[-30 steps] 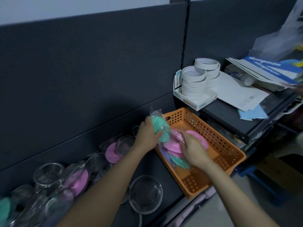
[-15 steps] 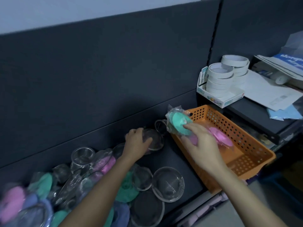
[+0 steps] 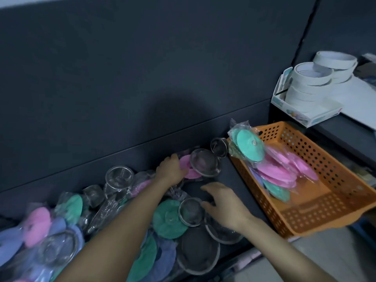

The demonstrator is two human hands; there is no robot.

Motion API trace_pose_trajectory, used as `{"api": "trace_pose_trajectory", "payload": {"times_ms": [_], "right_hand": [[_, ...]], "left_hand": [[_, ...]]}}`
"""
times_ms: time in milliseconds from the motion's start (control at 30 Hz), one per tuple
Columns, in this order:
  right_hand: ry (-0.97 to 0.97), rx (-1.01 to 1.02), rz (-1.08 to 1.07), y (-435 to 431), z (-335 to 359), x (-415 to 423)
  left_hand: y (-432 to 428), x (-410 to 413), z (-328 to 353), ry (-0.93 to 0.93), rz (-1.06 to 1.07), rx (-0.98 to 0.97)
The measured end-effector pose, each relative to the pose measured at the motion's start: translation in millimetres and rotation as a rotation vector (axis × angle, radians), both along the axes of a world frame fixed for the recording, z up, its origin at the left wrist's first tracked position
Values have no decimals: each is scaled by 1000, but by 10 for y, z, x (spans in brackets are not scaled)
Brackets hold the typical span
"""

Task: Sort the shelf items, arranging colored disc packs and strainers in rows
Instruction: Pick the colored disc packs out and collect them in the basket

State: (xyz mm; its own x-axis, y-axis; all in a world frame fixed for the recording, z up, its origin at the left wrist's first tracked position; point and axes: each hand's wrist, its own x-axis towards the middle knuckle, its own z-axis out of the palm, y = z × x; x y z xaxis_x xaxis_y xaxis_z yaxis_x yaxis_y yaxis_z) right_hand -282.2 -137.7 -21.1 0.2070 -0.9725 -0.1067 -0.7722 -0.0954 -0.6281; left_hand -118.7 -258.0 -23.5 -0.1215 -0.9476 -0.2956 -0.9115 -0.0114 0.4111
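Note:
My left hand (image 3: pixel 169 170) reaches to the back of the dark shelf and pinches the edge of a pink disc pack (image 3: pixel 188 166). A metal strainer (image 3: pixel 204 162) leans against that pack. With its fingers spread and holding nothing, my right hand (image 3: pixel 222 202) hovers over the shelf beside a small strainer (image 3: pixel 191 211). A green disc pack (image 3: pixel 249 147) leans on the near-left corner of the orange basket (image 3: pixel 317 220), with pink disc packs (image 3: pixel 278 173) piled inside. More green, pink and blue packs (image 3: pixel 168 218) and strainers (image 3: pixel 198 251) lie jumbled along the shelf to the left.
White tape rolls (image 3: pixel 309 82) stand in a small box on a higher ledge at the right, next to white papers (image 3: pixel 358 98). A dark partition wall (image 3: pixel 142 78) backs the shelf. The shelf's front edge runs just below the large strainers.
My right hand let go of the green disc pack at the basket and moved left over the shelf. My left hand stayed at the back, now on the pink pack. The view shifted left.

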Motion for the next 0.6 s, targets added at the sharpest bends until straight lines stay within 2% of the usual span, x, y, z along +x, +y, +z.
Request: {"api": "trace_pose_trajectory", "payload": {"times_ms": [233,333,433,600], "right_hand": [[182,-207,279,129,-127,269],[244,-164,363,196,-234,312],[253,-167,353,199,-287,262],[331,-202,221,107,-296,134]], "left_hand": [[-19,-163,-145,-155,124,-56],[-14,-152,-154,-6,187,-30],[-19,-81,-98,160,200,-56],[42,179,110,400,322,-306]]}}
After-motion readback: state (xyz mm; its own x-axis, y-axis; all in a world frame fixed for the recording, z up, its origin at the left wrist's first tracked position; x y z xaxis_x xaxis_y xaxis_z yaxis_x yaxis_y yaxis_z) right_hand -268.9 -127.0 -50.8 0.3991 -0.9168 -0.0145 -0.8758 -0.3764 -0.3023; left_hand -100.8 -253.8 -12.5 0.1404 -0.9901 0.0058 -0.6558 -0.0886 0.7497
